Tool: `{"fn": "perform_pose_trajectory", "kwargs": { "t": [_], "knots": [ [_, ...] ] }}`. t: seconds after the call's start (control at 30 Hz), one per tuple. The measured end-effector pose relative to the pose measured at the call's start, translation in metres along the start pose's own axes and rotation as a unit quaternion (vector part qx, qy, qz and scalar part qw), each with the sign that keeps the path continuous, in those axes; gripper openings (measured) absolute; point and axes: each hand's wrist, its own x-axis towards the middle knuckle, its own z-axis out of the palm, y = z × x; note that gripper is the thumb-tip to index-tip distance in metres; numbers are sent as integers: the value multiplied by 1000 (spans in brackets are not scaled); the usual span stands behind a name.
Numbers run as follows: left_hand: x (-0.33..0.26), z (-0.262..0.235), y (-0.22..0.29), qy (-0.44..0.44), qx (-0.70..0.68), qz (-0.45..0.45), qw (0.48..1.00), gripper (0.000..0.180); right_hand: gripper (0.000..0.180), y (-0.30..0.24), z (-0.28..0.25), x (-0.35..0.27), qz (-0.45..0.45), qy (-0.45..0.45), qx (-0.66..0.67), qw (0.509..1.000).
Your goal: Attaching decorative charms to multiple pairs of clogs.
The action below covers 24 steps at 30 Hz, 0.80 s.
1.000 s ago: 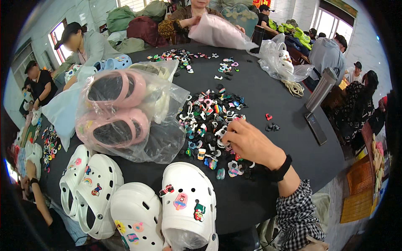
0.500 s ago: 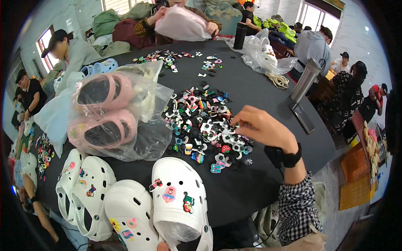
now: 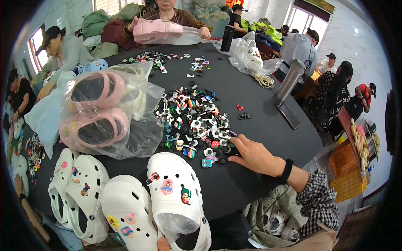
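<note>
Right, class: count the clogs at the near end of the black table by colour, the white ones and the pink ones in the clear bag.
White clogs: 4
Pink clogs in the clear bag: 2
Total: 6

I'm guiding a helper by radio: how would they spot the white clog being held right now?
Start at the dark round table and find the row of white clogs along its near edge. Take the rightmost white clog, just left of the right hand. Unlike its neighbours, it has clear plastic stuffed inside.
</note>
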Motion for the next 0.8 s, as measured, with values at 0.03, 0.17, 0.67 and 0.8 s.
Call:
{"fn": "perform_pose_trajectory", "kwargs": {
  "t": [0.03, 0.17, 0.67, 0.8],
  "knots": [
    [0, 0, 1, -1, 14, -3, 1000, 37, 51, 2, 2, 7, -8, -13, 21, 1000],
    [2, 4, 2, 8, -23, 14, 1000, 39, 37, 11, 3, 39, -27, -29, 58, 998],
    [35, -21, 6, 87, -155, -15, 984, 34, 33, 6, -4, 150, -3, 12, 32, 999],
    [63, -28, 42, 61, 106, 159, 980, 12, 45, 2, 47, 156, -145, 56, -4, 988]
  ]
}}
